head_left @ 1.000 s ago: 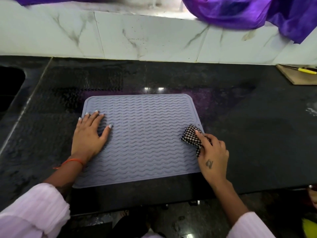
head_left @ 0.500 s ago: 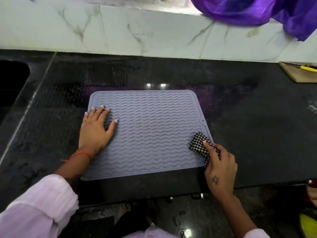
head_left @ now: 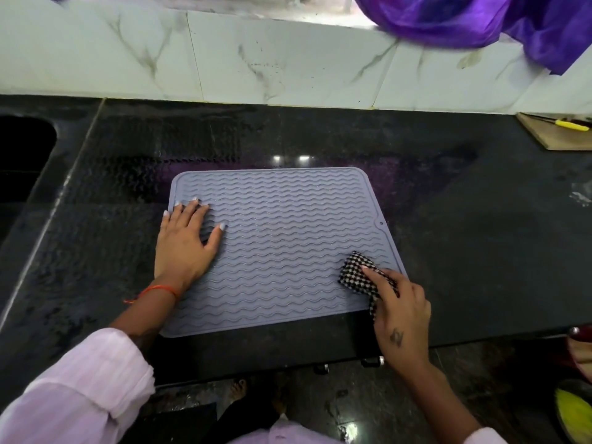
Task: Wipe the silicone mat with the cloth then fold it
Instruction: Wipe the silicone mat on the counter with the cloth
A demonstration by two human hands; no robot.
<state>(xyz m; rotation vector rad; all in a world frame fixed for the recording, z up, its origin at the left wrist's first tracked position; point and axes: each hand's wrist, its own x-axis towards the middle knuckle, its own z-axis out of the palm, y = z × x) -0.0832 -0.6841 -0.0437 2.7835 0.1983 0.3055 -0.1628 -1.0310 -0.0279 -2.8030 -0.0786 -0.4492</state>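
Observation:
A grey silicone mat [head_left: 282, 238] with wavy ridges lies flat on the black counter, near its front edge. My left hand [head_left: 185, 241] rests flat on the mat's left side, fingers straight and spread. My right hand [head_left: 400, 309] grips a black-and-white checked cloth [head_left: 355, 274] and presses it on the mat's near right corner. Part of the cloth is hidden under my fingers.
The black stone counter [head_left: 464, 235] runs to a marble backsplash [head_left: 288, 59]. A dark sink opening [head_left: 22, 145] sits at far left. A wooden board [head_left: 554, 136] with a yellow tool [head_left: 571, 124] lies at back right. Purple fabric [head_left: 464, 17] hangs above.
My right hand has dragged the cloth down the mat's right edge toward its near corner. The left hand has stayed pressed on the mat's left side.

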